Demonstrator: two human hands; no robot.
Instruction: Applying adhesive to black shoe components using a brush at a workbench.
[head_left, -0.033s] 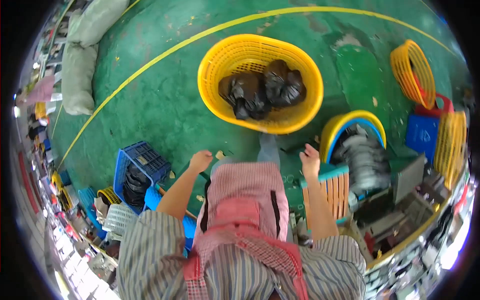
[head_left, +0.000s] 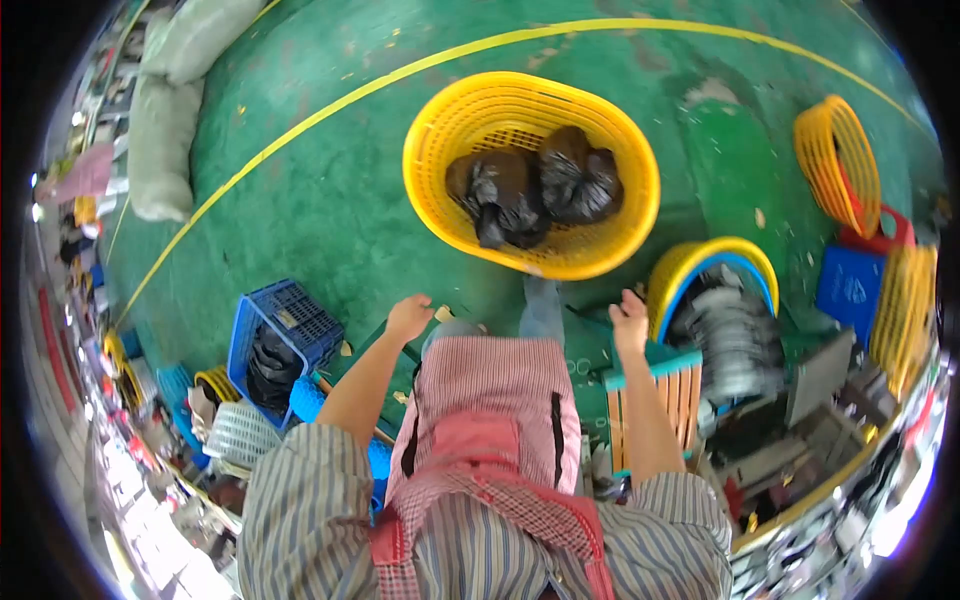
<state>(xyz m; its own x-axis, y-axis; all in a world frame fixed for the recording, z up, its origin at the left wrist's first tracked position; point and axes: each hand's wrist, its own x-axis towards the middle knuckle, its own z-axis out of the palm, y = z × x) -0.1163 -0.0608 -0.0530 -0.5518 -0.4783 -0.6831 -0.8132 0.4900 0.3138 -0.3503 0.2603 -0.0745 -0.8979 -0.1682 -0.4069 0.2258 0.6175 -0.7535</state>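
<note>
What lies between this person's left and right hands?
The head view shows green floor, a pale scrap near the left hand, blue-grey trousers, and an unclear dark strip near the right hand.

Lettering: none legible. Blue bin (head_left: 836,278), right side, is bearing a white emblem (head_left: 856,290); blue crate (head_left: 318,328), left, is showing a pale patch (head_left: 288,319).

the bags (head_left: 582,178) look glossy plastic — the apron (head_left: 495,375), matt cloth.

Green floor (head_left: 320,205) — carries yellow basket (head_left: 465,112) between twelve and one o'clock; blue crate (head_left: 318,328), nine; pale sack (head_left: 162,148), ten.
</note>
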